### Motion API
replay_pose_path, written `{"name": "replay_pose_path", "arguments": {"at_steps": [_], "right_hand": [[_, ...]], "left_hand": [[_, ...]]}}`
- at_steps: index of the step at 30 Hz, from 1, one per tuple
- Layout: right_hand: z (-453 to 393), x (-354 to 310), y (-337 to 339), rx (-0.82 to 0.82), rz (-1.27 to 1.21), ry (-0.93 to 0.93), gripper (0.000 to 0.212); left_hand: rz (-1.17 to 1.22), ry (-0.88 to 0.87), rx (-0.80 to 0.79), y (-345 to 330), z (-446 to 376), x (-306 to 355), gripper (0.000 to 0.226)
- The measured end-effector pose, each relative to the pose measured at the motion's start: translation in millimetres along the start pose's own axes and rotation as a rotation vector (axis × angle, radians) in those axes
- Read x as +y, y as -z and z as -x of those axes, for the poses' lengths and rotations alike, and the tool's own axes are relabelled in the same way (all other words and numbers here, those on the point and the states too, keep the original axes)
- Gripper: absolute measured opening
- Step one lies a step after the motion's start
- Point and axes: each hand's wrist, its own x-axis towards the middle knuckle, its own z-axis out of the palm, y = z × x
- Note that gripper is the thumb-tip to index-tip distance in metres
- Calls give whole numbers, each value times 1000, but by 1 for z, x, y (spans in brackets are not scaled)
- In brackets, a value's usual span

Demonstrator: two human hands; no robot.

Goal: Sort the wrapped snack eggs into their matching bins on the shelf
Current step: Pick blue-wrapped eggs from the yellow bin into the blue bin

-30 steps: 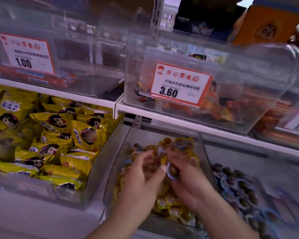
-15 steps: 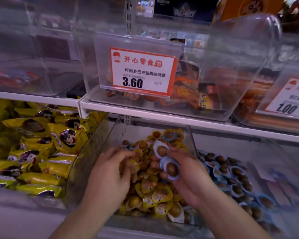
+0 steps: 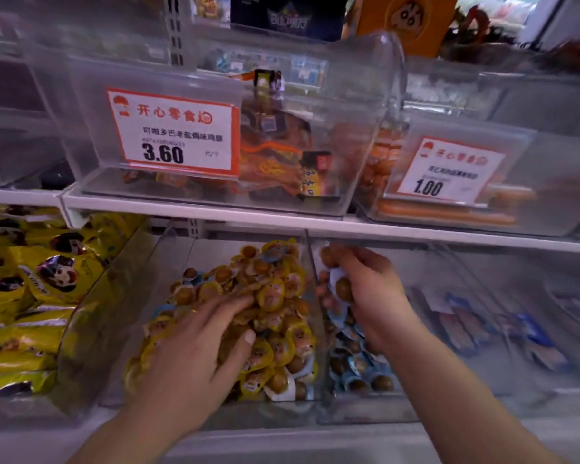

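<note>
White price tags (image 3: 173, 132) read "3.60" and "1.00" (image 3: 449, 169).

The person's left hand (image 3: 195, 343) and right hand (image 3: 369, 296) are both bare, with no gloves, rings or watch showing, short plain nails without polish, and forearms uncovered right down to the frame's lower edge, no sleeve in view.
</note>
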Motion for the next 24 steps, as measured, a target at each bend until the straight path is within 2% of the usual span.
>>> {"name": "replay_pose_path", "arguments": {"at_steps": [2, 5, 7, 11, 13, 15, 18, 20, 22, 24], "right_hand": [[-11, 7, 26, 91, 151, -12, 16], [-24, 26, 62, -7, 445, -144, 24], [-29, 33, 76, 10, 554, -143, 24], [-30, 30, 65, 101, 418, 31, 26], [-23, 29, 49, 78, 436, 143, 26], [-12, 29, 29, -19, 523, 244, 17], [2, 34, 8, -178, 774, 331, 33], [5, 38, -1, -242, 941, 396, 32], [6, 40, -3, -275, 957, 409, 26], [6, 41, 1, -287, 880, 398, 22]], "left_hand": [[-38, -27, -58, -5, 3, -1, 51], [-71, -24, -82, -9, 1, -2, 54], [-61, 8, -87, -9, -1, -3, 54], [-83, -18, -169, -12, -4, -6, 56], [-101, -46, -274, -13, -6, -7, 60], [-122, -38, -316, -13, -8, -8, 62], [-269, -80, -190, -12, -16, -9, 47], [-446, -43, -126, -8, -24, -18, 39], [-457, 78, -107, -1, -30, -33, 39], [-442, 108, -105, 4, -32, -46, 38]]}}
